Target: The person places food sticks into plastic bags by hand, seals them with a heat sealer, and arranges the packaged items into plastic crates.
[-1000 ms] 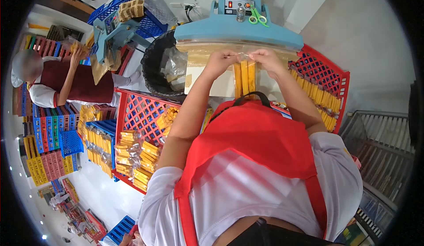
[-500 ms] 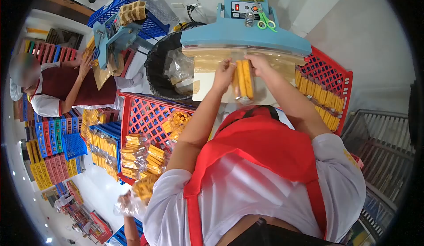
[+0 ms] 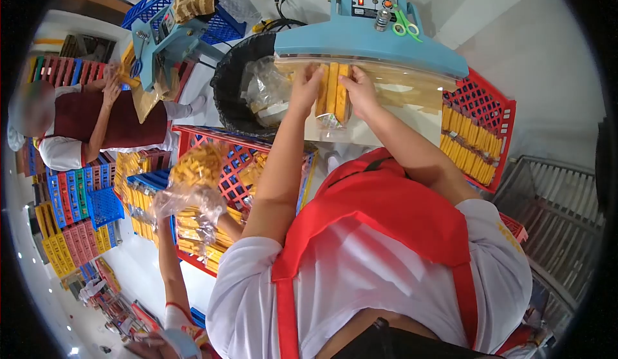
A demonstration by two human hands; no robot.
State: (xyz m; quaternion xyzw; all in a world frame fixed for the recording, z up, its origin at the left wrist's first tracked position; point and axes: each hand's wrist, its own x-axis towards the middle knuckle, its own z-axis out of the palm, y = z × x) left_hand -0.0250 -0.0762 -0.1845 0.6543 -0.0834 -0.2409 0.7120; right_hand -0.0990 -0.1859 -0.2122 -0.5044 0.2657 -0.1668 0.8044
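A clear plastic bag of yellow sticks lies between my two hands on the pale shelf of a blue bag sealer. My left hand is closed on the bag's left edge, and my right hand grips its right edge. The bag's far end reaches under the sealer's front bar, where its exact position is hidden. Green-handled scissors and a small metal spring-like piece rest on top of the sealer.
On my right, a red crate holds rows of filled bags. A black-lined bin stands left, beside another red crate. One co-worker's hands carry a bag over that crate; another person works at a second sealer.
My hands have shifted the bag slightly left and farther in toward the sealer. At lower left, a co-worker has lifted a large bag up over the red crate.
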